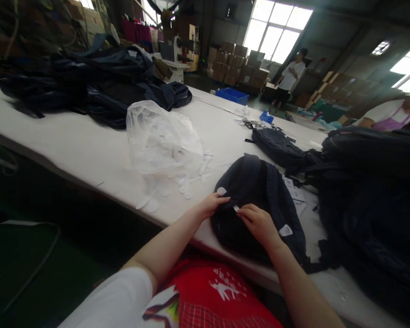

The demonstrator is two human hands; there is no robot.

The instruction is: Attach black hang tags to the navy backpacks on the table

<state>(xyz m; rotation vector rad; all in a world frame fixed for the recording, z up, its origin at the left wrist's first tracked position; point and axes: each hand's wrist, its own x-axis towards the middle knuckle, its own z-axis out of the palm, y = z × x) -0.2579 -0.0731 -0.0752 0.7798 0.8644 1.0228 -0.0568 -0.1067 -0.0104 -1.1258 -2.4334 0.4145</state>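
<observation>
A dark navy backpack (249, 182) lies at the table's near edge, in front of my body. My left hand (212, 205) grips its left side, the thumb lying over the fabric and the other fingers mostly hidden. Right beside that thumb is a rounded white paper piece (221, 191). My right hand (258, 223) has thumb and fingertips pinched on a small white tag (236, 208) against the backpack's middle. Another white tag (286, 230) rests on the backpack's right side, below my right wrist's outer edge.
A clear plastic bag (162, 136) with white paper pieces stands on the white table (99, 159), loose strips around it. Dark backpacks pile up at the far left (105, 86) and right (372, 196). Printed papers (294, 191) lie beside the backpack. Two people are beyond.
</observation>
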